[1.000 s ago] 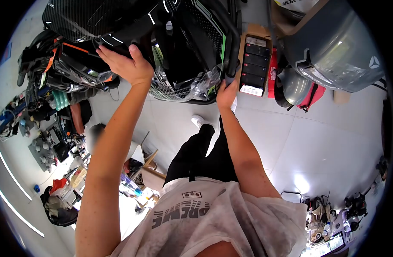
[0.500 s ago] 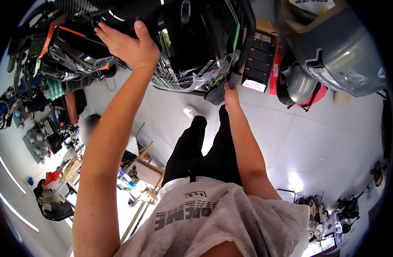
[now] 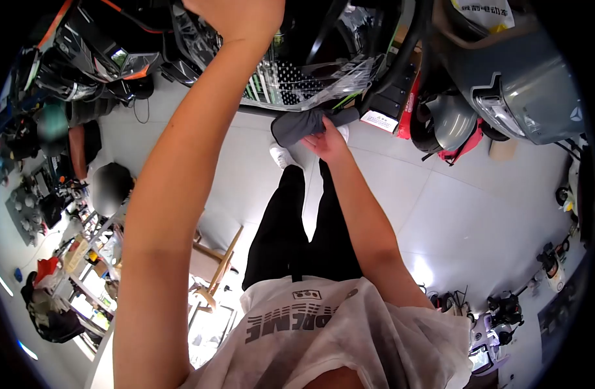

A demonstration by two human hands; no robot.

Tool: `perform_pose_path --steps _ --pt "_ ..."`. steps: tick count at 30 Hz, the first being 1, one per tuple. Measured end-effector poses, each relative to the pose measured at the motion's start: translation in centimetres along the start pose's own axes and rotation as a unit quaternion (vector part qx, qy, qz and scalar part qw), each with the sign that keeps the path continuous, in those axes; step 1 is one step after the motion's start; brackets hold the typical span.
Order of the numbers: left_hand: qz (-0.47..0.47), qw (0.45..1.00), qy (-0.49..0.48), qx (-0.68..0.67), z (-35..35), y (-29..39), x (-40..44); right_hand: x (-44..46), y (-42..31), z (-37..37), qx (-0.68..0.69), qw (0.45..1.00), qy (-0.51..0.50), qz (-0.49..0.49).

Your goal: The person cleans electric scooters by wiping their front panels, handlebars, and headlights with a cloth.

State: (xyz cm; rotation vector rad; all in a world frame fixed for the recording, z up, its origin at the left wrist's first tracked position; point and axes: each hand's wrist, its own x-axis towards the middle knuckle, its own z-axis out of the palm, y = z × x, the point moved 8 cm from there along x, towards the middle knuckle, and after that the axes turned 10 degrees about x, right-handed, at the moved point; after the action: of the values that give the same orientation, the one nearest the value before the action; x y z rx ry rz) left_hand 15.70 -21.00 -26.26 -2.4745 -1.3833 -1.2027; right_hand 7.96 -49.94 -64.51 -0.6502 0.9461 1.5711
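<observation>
My right hand (image 3: 327,141) holds a dark grey cloth-like piece (image 3: 297,127) from below, just under the plastic-wrapped lower edge of a black machine with green trim (image 3: 291,81). Its thumb lies over the piece. My left hand (image 3: 242,16) is raised at the top of the view, in front of the black machine. Its fingers run out of the frame, so their shape is hidden, and whether they touch anything cannot be made out.
To the right are a box of black packs (image 3: 389,104), a silver-grey helmet (image 3: 454,123) and a large grey scooter body (image 3: 518,84). Black and orange vehicles (image 3: 96,58) stand at the upper left. A wooden chair (image 3: 210,266) is at lower left, near a person's blurred head (image 3: 111,188).
The grey piece has come away from the machine's lower corner and moved left with my right hand. My left hand has moved up and right, partly out of view.
</observation>
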Motion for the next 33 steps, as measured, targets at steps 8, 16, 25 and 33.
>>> perform_pose_path --steps 8,16,25,33 --pt "-0.409 0.818 -0.309 -0.261 -3.7 -9.8 -26.8 0.6 1.0 -0.3 -0.072 0.991 0.083 -0.077" --pt "-0.672 0.671 -0.261 -0.176 4.6 -15.0 -42.4 4.2 6.0 2.4 -0.089 0.994 -0.025 -0.053" --pt "-0.690 0.694 -0.199 -0.048 3.4 -17.4 -40.0 -5.8 -3.4 -0.8 -0.239 0.908 0.272 -0.209" --pt "-0.657 0.710 -0.228 -0.112 3.9 -20.6 -39.8 -5.1 -3.0 0.7 -0.340 0.905 0.246 -0.074"
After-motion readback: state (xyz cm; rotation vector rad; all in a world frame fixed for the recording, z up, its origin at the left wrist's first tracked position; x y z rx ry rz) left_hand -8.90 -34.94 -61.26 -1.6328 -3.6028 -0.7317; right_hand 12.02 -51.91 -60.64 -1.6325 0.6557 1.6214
